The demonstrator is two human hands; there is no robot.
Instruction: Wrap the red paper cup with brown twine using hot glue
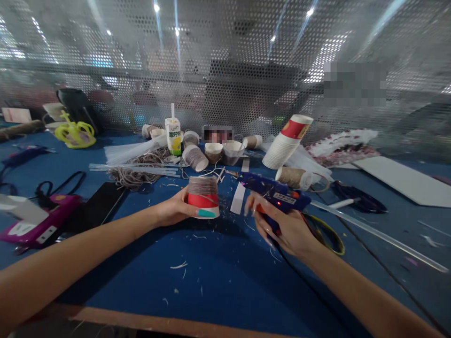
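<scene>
A red and white paper cup (203, 199), upside down, has grey-brown cord wound around its narrower upper part. My left hand (179, 206) is closed around it from the left, the thumb with a long turquoise nail lying across the front. In my right hand (278, 223) is a blue glue gun (273, 190), its nozzle pointing left toward the cup but apart from it. A red light glows on the gun, and a long clear glue stick (380, 237) extends from its rear. Thin pale strands lie between nozzle and cup.
Behind are a cord pile (136, 174), a drink carton (174, 137), cord-wrapped cups (196, 158) and a stack of paper cups (287, 143). A yellow crown-shaped object (75, 134) and a magenta device (44, 220) are at left. A white board (405, 180) lies right.
</scene>
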